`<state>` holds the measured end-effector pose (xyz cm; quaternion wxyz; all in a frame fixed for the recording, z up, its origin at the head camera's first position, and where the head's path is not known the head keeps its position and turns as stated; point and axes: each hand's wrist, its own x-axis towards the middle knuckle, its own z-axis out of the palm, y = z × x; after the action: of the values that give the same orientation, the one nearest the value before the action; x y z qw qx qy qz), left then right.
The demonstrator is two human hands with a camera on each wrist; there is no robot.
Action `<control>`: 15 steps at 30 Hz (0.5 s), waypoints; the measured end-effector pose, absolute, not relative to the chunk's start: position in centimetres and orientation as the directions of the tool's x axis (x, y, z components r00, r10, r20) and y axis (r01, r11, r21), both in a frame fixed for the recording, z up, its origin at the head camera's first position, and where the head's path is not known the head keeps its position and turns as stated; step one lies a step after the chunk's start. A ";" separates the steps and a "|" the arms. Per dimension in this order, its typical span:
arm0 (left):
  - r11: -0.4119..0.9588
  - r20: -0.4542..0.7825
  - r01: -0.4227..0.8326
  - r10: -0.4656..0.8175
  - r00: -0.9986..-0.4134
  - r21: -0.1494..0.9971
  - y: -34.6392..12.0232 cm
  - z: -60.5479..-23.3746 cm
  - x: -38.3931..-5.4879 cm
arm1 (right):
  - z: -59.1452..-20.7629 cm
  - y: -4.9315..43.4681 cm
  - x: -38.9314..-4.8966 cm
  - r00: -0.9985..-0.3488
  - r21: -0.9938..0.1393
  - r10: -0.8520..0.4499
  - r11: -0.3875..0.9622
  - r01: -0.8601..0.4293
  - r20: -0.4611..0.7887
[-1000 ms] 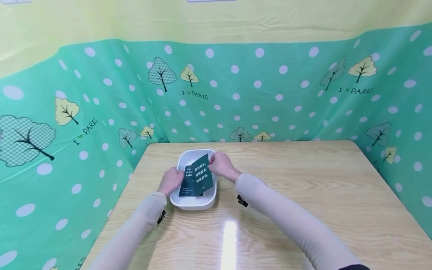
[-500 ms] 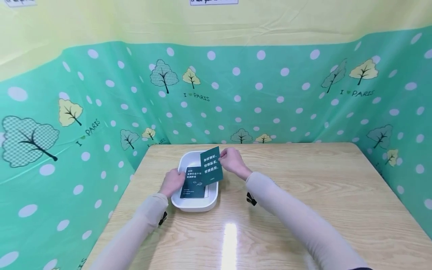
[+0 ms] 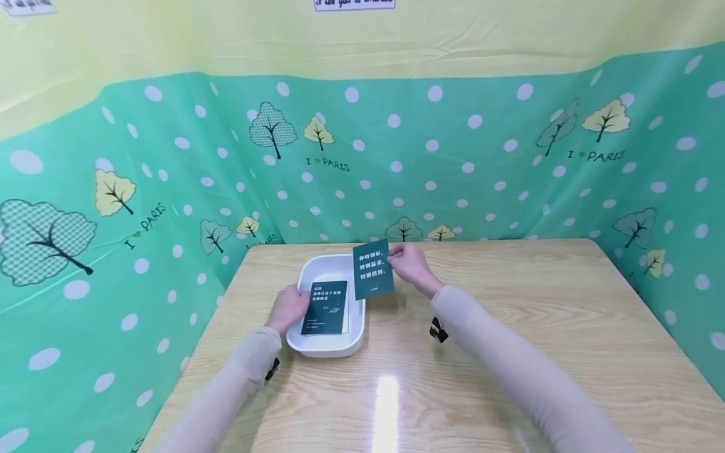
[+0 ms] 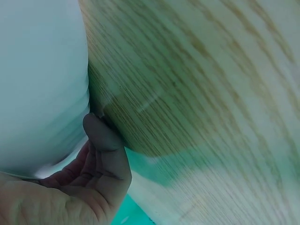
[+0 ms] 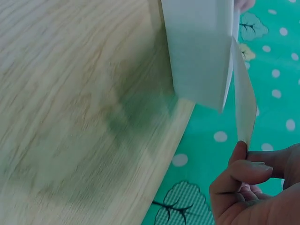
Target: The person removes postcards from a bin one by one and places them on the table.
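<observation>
My right hand (image 3: 413,264) pinches a dark green card (image 3: 372,270) with white lettering by its right edge. The card is raised beside the right rim of a white plastic basin (image 3: 325,345); its pale back (image 5: 244,91) faces the right wrist camera. My left hand (image 3: 289,307) grips the basin's left rim, thumb over the inside and fingers curled under the outer wall (image 4: 42,84). Inside the basin lies another dark green card (image 3: 325,308) with white text and a small planet drawing, a white sheet edge showing beneath it.
The basin stands on a wood-grain table (image 3: 498,314) near its far left corner. A green and yellow curtain (image 3: 430,145) with dots and trees encloses the back and sides. A light reflection (image 3: 386,402) lies on the tabletop near the front.
My right hand has drawn the pinched card up and to the right, off the card in the basin, which now shows fully. The left hand stays on the rim.
</observation>
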<state>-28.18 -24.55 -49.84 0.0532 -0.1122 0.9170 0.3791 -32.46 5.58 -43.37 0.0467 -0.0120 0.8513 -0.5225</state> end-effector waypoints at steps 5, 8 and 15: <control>0.666 -0.200 -0.261 -0.168 -0.965 0.699 -24.3 -50.0 -28.1 | -43.2 7.1 -32.7 -0.995 -0.894 -0.051 0.445 0.058 -0.090; 0.658 -0.185 -0.245 -0.161 -0.970 0.712 -24.3 -49.9 -28.4 | -43.2 8.0 -33.1 -0.995 -0.889 -0.038 0.455 0.063 -0.090; 0.659 -0.190 -0.246 -0.157 -0.969 0.711 -24.5 -49.7 -28.2 | -44.2 9.5 -33.8 -0.993 -0.859 -0.010 0.503 0.097 -0.118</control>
<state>-28.17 -24.52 -49.66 0.0559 -0.1106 0.9090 0.3979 -33.85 9.53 -44.23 0.0537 0.0249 0.8654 -0.4977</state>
